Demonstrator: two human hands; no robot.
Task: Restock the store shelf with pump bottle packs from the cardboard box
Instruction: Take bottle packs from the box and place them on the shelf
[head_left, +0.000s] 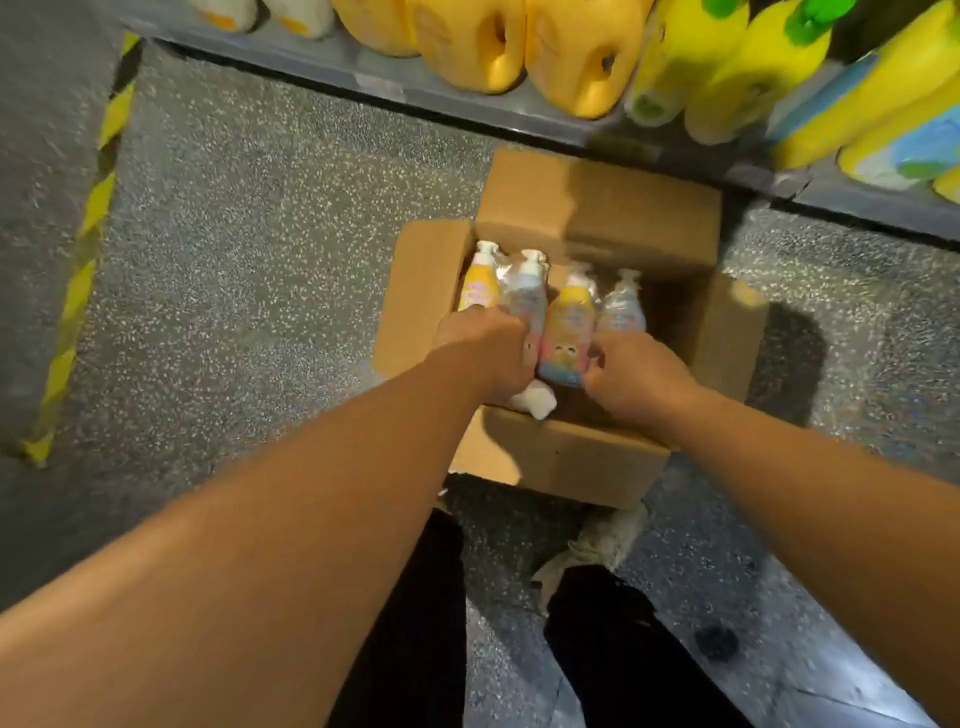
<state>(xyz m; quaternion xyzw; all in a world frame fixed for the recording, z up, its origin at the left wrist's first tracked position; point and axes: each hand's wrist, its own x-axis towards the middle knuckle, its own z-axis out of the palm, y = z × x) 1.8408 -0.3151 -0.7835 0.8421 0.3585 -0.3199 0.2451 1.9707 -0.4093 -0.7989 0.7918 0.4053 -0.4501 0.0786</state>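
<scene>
Left hand (483, 353) and right hand (636, 374) each grip one twin-bottle pack (569, 322) at one cardboard box (597, 213).

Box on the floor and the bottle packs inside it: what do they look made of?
The box looks like plain brown cardboard, matte, with creased fold-out flaps. The pump bottle packs look like glossy plastic bottles with white pump heads, apparently bundled in clear film, judging by shiny glints between the bottles. Motion blur leaves the film uncertain.

We gripped the left pack (524, 296) with our left hand (483, 353) and the right pack (569, 327) with our right hand (636, 374), in the open box (426, 296).
</scene>
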